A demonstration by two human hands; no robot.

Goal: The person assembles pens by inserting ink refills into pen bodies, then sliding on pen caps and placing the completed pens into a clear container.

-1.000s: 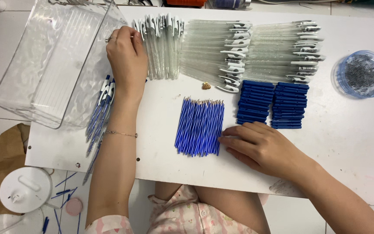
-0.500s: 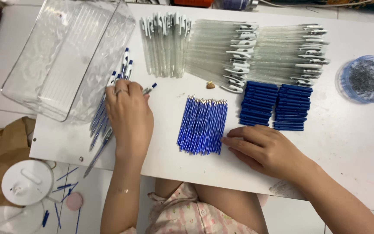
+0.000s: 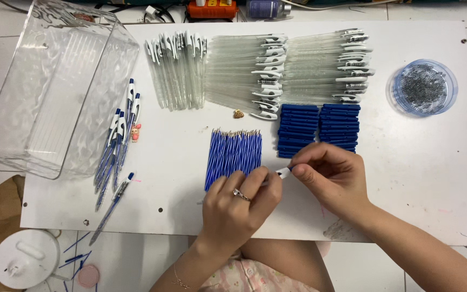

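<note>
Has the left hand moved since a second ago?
Yes. The left hand went from the clear bin rightward to below the blue refills, meeting the right hand.

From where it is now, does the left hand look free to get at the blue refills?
Probably yes. The left hand lies right below the blue refills, with only bare table between, though its fingers are pinching a clear pen part with the right hand.
</note>
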